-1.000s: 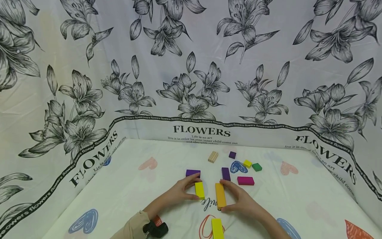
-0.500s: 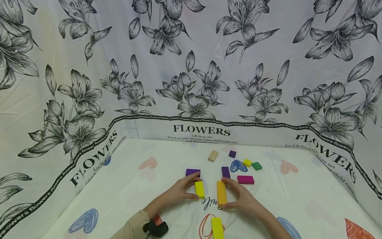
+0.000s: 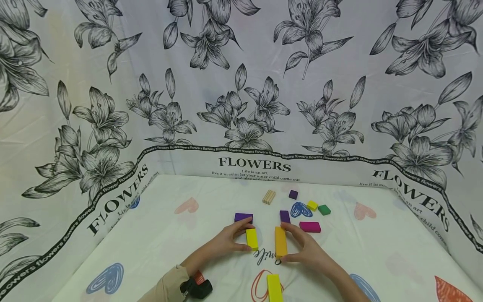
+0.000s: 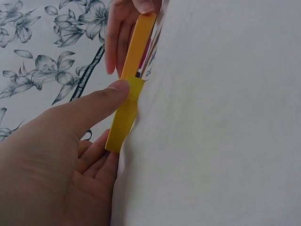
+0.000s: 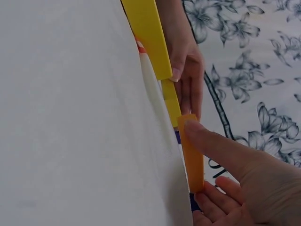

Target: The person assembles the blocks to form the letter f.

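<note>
pinch grips lengthwise: yellow block (image 3: 252,240) inside left hand (image 3: 225,241), orange block (image 3: 280,242) inside right hand (image 3: 310,250)

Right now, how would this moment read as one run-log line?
left hand: holds yellow block | right hand: holds orange block | spacing: the two blocks apart | pink block: untouched, on white cloth

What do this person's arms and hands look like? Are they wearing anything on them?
The left hand and right hand are bare, without gloves or visible rings. A plain beige sleeve covers part of the left forearm, with a black object beside it. The visible right forearm shows no sleeve.
</note>
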Motion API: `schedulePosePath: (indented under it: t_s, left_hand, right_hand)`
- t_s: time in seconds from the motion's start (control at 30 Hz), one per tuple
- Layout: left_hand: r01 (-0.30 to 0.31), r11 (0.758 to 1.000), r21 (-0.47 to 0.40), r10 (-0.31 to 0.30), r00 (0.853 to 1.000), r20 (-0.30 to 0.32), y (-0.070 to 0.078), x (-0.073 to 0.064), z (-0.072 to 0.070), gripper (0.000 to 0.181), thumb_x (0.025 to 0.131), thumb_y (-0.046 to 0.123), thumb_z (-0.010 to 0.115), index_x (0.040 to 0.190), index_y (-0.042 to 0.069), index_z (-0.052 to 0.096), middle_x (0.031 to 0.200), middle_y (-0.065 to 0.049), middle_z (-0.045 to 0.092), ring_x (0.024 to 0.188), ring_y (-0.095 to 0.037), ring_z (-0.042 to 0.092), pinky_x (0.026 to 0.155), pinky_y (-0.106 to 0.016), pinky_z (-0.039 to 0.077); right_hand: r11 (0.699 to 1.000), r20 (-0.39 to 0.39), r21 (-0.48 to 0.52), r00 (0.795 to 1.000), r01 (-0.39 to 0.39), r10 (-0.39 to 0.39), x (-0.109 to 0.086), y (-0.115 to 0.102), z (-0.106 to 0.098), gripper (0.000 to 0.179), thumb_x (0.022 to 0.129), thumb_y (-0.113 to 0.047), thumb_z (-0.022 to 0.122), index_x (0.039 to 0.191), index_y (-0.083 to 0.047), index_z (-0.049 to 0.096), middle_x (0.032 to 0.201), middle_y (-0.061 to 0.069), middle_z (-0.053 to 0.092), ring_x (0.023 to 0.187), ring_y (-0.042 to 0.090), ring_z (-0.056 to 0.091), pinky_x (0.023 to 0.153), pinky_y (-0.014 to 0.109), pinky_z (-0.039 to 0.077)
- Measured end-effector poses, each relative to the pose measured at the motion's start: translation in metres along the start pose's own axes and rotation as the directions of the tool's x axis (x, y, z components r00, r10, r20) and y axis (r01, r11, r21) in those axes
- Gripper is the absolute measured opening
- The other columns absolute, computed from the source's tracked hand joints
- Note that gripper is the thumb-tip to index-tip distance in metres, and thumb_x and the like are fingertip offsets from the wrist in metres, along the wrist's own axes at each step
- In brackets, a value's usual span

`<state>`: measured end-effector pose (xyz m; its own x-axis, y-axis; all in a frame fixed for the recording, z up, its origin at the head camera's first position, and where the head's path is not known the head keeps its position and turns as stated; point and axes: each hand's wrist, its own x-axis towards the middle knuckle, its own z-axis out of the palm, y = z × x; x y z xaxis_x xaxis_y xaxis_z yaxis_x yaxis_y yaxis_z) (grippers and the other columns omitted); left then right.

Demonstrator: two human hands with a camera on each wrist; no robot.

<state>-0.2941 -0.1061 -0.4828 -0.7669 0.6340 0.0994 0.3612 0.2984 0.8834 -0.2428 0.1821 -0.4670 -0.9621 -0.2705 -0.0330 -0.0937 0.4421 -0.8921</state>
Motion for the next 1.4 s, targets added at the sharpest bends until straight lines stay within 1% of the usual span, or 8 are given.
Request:
schedulePosePath:
  t_s: [0.17, 0.4, 0.87, 1.03, 1.13, 1.4]
  left_hand:
    - [0.009, 1.0, 0.01, -0.009, 1.0, -0.003, -0.0003, 0.0, -0.0004, 0.089, 0.082, 0.018, 0.079, 0.154, 0.011, 0.028, 0.14, -0.003, 0.056, 0.141, -0.024, 0.044, 0.116, -0.037, 0.034]
    - [0.011, 1.0, 0.012, -0.011, 1.0, -0.005, 0.0013, -0.0002, -0.0002, 0.089, 0.082, 0.016, 0.079, 0.154, 0.011, 0.028, 0.14, -0.003, 0.056, 0.14, -0.023, 0.044, 0.116, -0.037, 0.034]
    - [0.001, 1.0, 0.001, -0.001, 1.0, -0.005, 0.0002, -0.0003, -0.0007, 0.089, 0.081, 0.017, 0.079, 0.154, 0.011, 0.028, 0.14, -0.003, 0.056, 0.14, -0.024, 0.044, 0.117, -0.037, 0.034]
    - [0.001, 1.0, 0.002, -0.001, 1.0, -0.007, -0.0012, -0.0001, -0.0006, 0.089, 0.081, 0.016, 0.08, 0.154, 0.012, 0.028, 0.14, -0.003, 0.056, 0.14, -0.024, 0.044, 0.117, -0.036, 0.034]
    - [-0.01, 1.0, 0.009, 0.01, 1.0, -0.006, -0.0018, 0.0001, -0.0004, 0.089, 0.081, 0.015, 0.079, 0.154, 0.01, 0.028, 0.14, -0.004, 0.056, 0.14, -0.026, 0.044, 0.116, -0.036, 0.034]
    - [-0.013, 1.0, 0.025, 0.013, 1.0, -0.001, -0.0018, 0.0001, 0.0002, 0.088, 0.082, 0.015, 0.079, 0.154, 0.009, 0.027, 0.141, -0.007, 0.055, 0.14, -0.029, 0.044, 0.116, -0.038, 0.034]
  right_hand:
    - [1.0, -0.007, -0.026, 1.0, 0.0, 0.0, 0.0023, 0.0041, 0.0016, 0.091, 0.067, -0.029, 0.089, 0.146, -0.025, 0.044, 0.151, 0.0, 0.046, 0.147, 0.033, 0.03, 0.117, 0.058, 0.028]
    - [0.998, -0.019, -0.062, 1.0, -0.019, 0.018, 0.0019, 0.0039, 0.0026, 0.092, 0.064, -0.031, 0.09, 0.145, -0.028, 0.046, 0.15, -0.002, 0.048, 0.145, 0.032, 0.033, 0.115, 0.062, 0.029]
    - [0.998, -0.013, -0.062, 1.0, -0.017, 0.016, 0.0012, 0.0011, 0.0029, 0.093, 0.063, -0.028, 0.091, 0.145, -0.027, 0.046, 0.15, -0.001, 0.048, 0.145, 0.033, 0.033, 0.115, 0.061, 0.03]
    - [0.998, -0.01, -0.057, 1.0, -0.012, 0.011, 0.0014, 0.0023, 0.0035, 0.093, 0.064, -0.027, 0.091, 0.145, -0.026, 0.045, 0.151, 0.0, 0.047, 0.146, 0.033, 0.033, 0.115, 0.062, 0.028]
    - [0.998, -0.011, -0.056, 1.0, -0.012, 0.012, 0.001, 0.0028, 0.0038, 0.094, 0.064, -0.027, 0.091, 0.145, -0.026, 0.045, 0.151, 0.0, 0.047, 0.146, 0.033, 0.033, 0.115, 0.062, 0.028]
    - [0.997, -0.02, -0.07, 1.0, -0.014, 0.013, -0.0007, 0.0033, 0.004, 0.096, 0.061, -0.028, 0.091, 0.146, -0.027, 0.045, 0.151, -0.002, 0.047, 0.146, 0.033, 0.032, 0.115, 0.062, 0.029]
